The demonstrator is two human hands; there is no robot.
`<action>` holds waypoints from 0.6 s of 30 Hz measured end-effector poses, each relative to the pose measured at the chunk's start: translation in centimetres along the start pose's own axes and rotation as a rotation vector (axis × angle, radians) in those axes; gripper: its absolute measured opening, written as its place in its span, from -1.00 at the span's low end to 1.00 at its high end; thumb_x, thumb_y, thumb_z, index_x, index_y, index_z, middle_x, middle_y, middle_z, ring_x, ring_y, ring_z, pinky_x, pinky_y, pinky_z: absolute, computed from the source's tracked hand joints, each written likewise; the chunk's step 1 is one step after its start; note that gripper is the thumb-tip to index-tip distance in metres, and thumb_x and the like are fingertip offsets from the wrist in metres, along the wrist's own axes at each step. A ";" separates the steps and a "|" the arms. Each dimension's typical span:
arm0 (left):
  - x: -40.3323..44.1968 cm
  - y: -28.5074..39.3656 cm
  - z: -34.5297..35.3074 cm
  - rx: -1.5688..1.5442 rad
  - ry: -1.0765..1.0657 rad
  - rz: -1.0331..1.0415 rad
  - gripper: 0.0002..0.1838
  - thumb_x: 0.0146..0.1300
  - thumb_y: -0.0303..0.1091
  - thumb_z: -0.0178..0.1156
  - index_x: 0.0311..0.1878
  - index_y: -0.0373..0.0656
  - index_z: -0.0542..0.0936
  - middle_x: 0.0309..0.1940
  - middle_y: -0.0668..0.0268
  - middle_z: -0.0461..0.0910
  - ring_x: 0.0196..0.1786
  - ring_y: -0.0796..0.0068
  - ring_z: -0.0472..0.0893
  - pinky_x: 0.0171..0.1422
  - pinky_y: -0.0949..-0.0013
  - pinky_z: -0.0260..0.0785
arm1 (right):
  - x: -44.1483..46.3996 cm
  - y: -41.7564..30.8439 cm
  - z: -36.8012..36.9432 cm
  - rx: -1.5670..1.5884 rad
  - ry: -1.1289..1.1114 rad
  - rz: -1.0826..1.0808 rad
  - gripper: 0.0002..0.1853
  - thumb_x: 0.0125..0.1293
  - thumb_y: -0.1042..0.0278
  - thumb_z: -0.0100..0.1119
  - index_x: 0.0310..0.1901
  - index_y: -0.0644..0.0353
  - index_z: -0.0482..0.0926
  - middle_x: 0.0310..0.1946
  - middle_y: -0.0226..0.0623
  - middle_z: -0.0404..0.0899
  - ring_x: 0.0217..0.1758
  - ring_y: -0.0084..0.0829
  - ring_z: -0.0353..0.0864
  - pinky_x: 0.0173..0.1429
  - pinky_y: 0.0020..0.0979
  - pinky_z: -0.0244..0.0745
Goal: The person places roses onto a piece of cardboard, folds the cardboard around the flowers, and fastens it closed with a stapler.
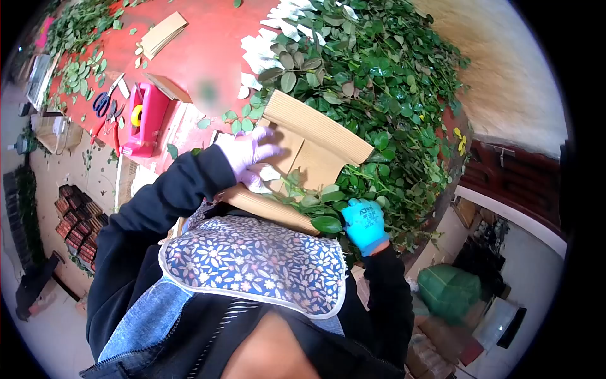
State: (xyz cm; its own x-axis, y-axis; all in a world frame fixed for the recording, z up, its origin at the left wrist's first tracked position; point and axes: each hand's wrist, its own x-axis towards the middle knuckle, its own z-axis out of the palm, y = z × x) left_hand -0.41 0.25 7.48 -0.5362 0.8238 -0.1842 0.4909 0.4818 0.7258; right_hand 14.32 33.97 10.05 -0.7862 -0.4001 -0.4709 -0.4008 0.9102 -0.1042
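My left hand (248,156), in a lilac glove, is over the left end of a folded sheet of corrugated cardboard (315,161). Its fingers are spread, and a white-wrapped flower head (265,171) lies against its lower side. Leafy green stems (309,201) run across the cardboard from there to my right hand (366,226). That hand wears a bright blue glove and is closed around the stems at the cardboard's lower right corner. The cardboard's near flap (271,210) stands close to my patterned apron (252,262).
A large heap of leafy stems (385,88) with white-wrapped heads (262,50) covers the red table's (208,38) right side. To the left are a pink tape dispenser (148,114), scissors (104,98), red-handled pliers (112,123) and cardboard pieces (164,35).
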 end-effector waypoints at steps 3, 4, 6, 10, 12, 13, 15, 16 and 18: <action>-0.9 0.6 1.0 0.127 -0.033 0.147 -0.56 0.15 -0.38 0.30 0.15 -0.03 0.55 0.02 0.16 0.50 -0.07 0.15 0.64 -0.09 0.24 0.57 | 0.9 0.0 0.7 -0.042 -0.100 -0.007 -0.87 -0.02 0.34 0.23 -0.37 0.03 0.65 -0.33 -0.24 0.61 -0.25 -0.16 0.65 -0.21 -0.10 0.49; -1.3 1.5 0.9 0.193 -0.025 0.126 -0.59 0.17 -0.34 0.29 0.12 -0.05 0.56 -0.03 0.19 0.52 -0.09 0.18 0.64 -0.08 0.25 0.57 | 1.2 0.1 0.6 -0.022 -0.083 -0.045 -0.86 0.01 0.36 0.17 -0.36 0.04 0.66 -0.39 -0.23 0.61 -0.35 -0.14 0.66 -0.28 -0.08 0.49; -1.8 2.3 0.4 0.229 -0.025 0.132 -0.58 0.19 -0.22 0.30 0.13 -0.05 0.56 -0.08 0.23 0.54 -0.13 0.21 0.65 -0.05 0.27 0.56 | 1.2 0.4 1.1 0.015 -0.089 -0.043 -0.85 0.02 0.35 0.14 -0.38 0.06 0.68 -0.40 -0.21 0.62 -0.36 -0.13 0.67 -0.31 -0.08 0.49; -2.2 0.8 1.2 0.256 0.058 0.290 -0.40 -0.07 -0.31 0.44 0.15 -0.10 0.60 -0.11 0.24 0.61 -0.13 0.19 0.66 -0.10 0.25 0.57 | 0.6 1.2 -0.5 0.184 -0.139 -0.050 -0.78 0.08 0.23 0.19 -0.28 0.13 0.67 -0.41 -0.16 0.61 -0.33 -0.07 0.66 -0.23 -0.06 0.51; -2.0 1.5 1.1 0.265 0.083 0.302 -0.49 -0.04 -0.36 0.38 0.08 -0.10 0.64 -0.16 0.30 0.63 -0.25 0.27 0.66 -0.20 0.26 0.57 | -0.8 2.6 -4.1 0.269 -0.041 -0.106 -0.63 0.26 -0.02 0.18 -0.12 0.12 0.60 -0.38 -0.13 0.61 -0.32 -0.03 0.64 -0.19 -0.06 0.51; -2.0 2.2 0.7 0.292 0.056 0.267 -0.53 -0.02 -0.37 0.35 0.06 -0.10 0.65 -0.19 0.33 0.63 -0.30 0.30 0.65 -0.24 0.27 0.56 | -0.6 3.0 -7.0 0.267 -0.046 -0.095 -0.56 0.32 -0.12 0.17 -0.08 0.13 0.62 -0.40 -0.21 0.60 -0.34 -0.05 0.62 -0.18 -0.09 0.51; -1.6 3.2 0.0 0.336 0.131 0.309 -0.62 0.02 -0.40 0.29 -0.01 -0.07 0.68 -0.24 0.39 0.64 -0.42 0.40 0.60 -0.40 0.34 0.49 | 0.7 3.9 -12.7 0.182 0.305 -0.122 -0.65 0.20 0.19 0.35 -0.02 0.13 0.60 -0.47 -0.24 0.55 -0.45 -0.14 0.59 -0.38 -0.18 0.49; -1.6 3.5 -0.1 0.336 0.131 0.295 -0.63 0.02 -0.40 0.29 -0.02 -0.05 0.69 -0.24 0.42 0.64 -0.44 0.43 0.57 -0.42 0.35 0.47 | 2.3 4.8 -15.1 0.161 0.332 -0.098 -0.69 0.14 0.37 0.37 -0.05 0.14 0.61 -0.49 -0.24 0.54 -0.47 -0.17 0.58 -0.40 -0.23 0.48; -1.9 3.7 0.2 0.347 0.169 0.294 -0.64 0.02 -0.38 0.29 -0.04 -0.02 0.71 -0.25 0.50 0.64 -0.50 0.50 0.51 -0.47 0.38 0.41 | 6.9 7.7 -16.1 0.042 0.584 -0.110 -0.72 0.20 0.40 0.29 -0.03 0.13 0.59 -0.41 -0.23 0.62 -0.40 -0.12 0.61 -0.33 -0.15 0.50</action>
State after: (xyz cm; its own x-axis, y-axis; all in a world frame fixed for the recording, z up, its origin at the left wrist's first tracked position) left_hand 2.56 0.55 10.32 -0.4304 0.8937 0.1265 0.8229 0.3309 0.4620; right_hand -1.80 36.46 20.12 -0.8744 -0.4740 0.1031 -0.4850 0.8589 -0.1647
